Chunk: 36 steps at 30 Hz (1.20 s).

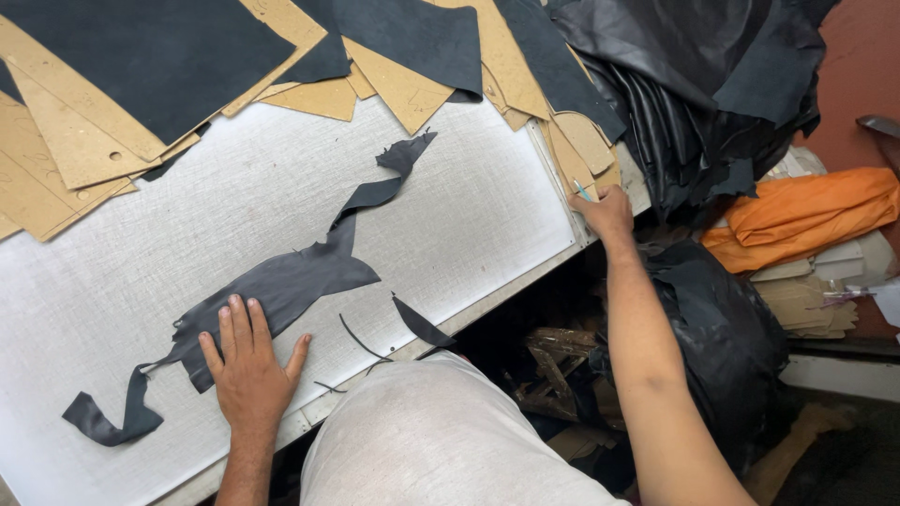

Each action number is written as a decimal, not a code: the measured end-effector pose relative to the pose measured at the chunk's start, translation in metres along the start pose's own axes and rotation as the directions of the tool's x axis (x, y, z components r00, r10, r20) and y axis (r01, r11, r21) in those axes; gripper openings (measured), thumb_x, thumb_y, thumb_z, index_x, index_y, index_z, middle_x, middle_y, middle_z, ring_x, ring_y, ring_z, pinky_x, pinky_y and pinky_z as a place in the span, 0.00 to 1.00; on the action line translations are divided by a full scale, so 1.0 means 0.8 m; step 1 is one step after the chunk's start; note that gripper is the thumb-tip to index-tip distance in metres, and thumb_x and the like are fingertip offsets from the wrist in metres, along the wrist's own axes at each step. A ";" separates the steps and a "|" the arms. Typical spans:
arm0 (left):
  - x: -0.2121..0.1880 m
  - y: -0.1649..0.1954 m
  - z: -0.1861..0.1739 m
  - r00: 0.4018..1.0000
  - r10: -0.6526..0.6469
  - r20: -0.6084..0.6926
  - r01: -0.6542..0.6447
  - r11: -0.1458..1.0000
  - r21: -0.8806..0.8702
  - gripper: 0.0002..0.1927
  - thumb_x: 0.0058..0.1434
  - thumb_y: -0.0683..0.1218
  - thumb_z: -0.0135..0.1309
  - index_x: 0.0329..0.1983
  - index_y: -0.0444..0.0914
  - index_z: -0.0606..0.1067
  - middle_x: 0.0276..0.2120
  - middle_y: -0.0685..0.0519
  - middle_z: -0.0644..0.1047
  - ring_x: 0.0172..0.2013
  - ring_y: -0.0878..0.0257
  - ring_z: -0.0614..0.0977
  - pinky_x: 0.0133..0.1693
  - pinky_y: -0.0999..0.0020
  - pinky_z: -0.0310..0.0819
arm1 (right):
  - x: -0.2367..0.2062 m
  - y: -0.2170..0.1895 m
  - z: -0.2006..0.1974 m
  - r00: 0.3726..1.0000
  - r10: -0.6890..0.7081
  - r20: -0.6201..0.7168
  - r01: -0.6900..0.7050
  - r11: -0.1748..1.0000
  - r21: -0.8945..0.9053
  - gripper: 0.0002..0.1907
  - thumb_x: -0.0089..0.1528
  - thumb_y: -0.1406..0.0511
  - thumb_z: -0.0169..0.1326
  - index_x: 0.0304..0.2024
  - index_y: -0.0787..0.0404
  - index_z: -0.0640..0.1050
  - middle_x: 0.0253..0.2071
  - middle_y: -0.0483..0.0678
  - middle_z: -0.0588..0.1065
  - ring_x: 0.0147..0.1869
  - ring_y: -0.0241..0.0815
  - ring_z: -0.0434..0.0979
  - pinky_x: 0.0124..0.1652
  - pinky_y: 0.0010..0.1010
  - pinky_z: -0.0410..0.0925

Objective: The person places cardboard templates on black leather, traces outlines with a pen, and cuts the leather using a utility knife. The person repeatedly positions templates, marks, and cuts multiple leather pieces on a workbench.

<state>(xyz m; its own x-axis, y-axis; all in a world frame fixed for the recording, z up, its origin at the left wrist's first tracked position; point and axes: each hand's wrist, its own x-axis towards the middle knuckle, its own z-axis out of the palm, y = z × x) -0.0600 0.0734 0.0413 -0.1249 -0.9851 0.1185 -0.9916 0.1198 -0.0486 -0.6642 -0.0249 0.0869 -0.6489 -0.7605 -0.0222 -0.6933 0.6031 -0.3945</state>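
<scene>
At the lower left of the frame the left hand (248,361) lies flat, fingers spread, its grip released, pressing down on the lower end of a long, ragged black leather scrap (281,286). The scrap runs diagonally across the white desk (469,215) from a curled tail at the lower left up to a jagged tip near the middle top. At the right of centre, the right hand (607,211) reaches to the desk's far edge with its grip clenched around a thin light-coloured tool (582,190); what kind of tool it is cannot be told, only its tip shows.

As a judgement, cutting looks well along: the scrap has the irregular outline of a leftover, and loose offcuts lie near the desk's front edge, one dark triangular sliver (422,323) and about two thin black strips (361,342). No whole piece lies ready under either hand, so what is left cannot be told.

By count: two hands, one large scrap, one sliver. Tan cardboard patterns (75,141) fan across the top of the frame, at least six, overlapping too much for an exact number. Three black leather sheets (159,56) lie among them. A heap of black leather (694,84) fills the upper right, an orange cloth (806,211) lies at the right edge, and a black bag (722,337) sits below the desk.
</scene>
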 end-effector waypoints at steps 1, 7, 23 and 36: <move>0.000 -0.001 0.001 1.000 -0.003 -0.001 0.003 1.000 -0.004 0.47 0.64 0.73 0.42 0.73 0.35 0.65 0.74 0.42 0.62 0.75 0.52 0.59 0.74 0.43 0.41 | 0.011 0.003 -0.010 0.994 0.075 0.075 -0.090 0.971 0.221 0.22 0.54 0.55 0.73 0.42 0.60 0.80 0.33 0.47 0.79 0.37 0.43 0.78 0.33 0.33 0.64; -0.002 -0.002 0.006 0.999 -0.013 -0.034 0.009 0.993 -0.122 0.47 0.64 0.72 0.43 0.73 0.34 0.64 0.74 0.40 0.62 0.75 0.49 0.60 0.74 0.41 0.41 | 0.049 0.029 -0.056 0.957 0.232 0.177 -0.266 0.449 0.853 0.14 0.61 0.66 0.65 0.47 0.53 0.76 0.34 0.43 0.77 0.28 0.31 0.74 0.21 0.22 0.56; 0.006 -0.007 -0.005 0.998 -0.016 -0.061 0.003 0.980 -0.197 0.46 0.62 0.70 0.50 0.71 0.33 0.67 0.72 0.39 0.63 0.73 0.49 0.61 0.71 0.42 0.44 | -0.029 -0.004 0.036 0.977 -0.161 -0.144 0.152 0.986 -0.070 0.31 0.57 0.50 0.71 0.50 0.68 0.79 0.54 0.60 0.72 0.58 0.61 0.73 0.53 0.50 0.68; -0.083 -0.070 0.010 0.971 -0.145 -0.189 0.064 0.924 -0.378 0.29 0.66 0.54 0.58 0.66 0.36 0.71 0.67 0.46 0.71 0.70 0.54 0.67 0.71 0.45 0.53 | -0.098 -0.051 0.049 0.776 -0.169 0.608 -0.589 0.151 0.794 0.08 0.69 0.63 0.60 0.44 0.50 0.72 0.34 0.37 0.74 0.24 0.24 0.70 0.18 0.15 0.55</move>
<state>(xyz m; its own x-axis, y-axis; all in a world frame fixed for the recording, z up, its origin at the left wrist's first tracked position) 0.0040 0.1312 0.0279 0.0158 -0.9508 0.3094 -0.9367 0.0942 0.3372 -0.5728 0.0005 0.0690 -0.1959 -0.8379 -0.5094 0.5268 0.3483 -0.7754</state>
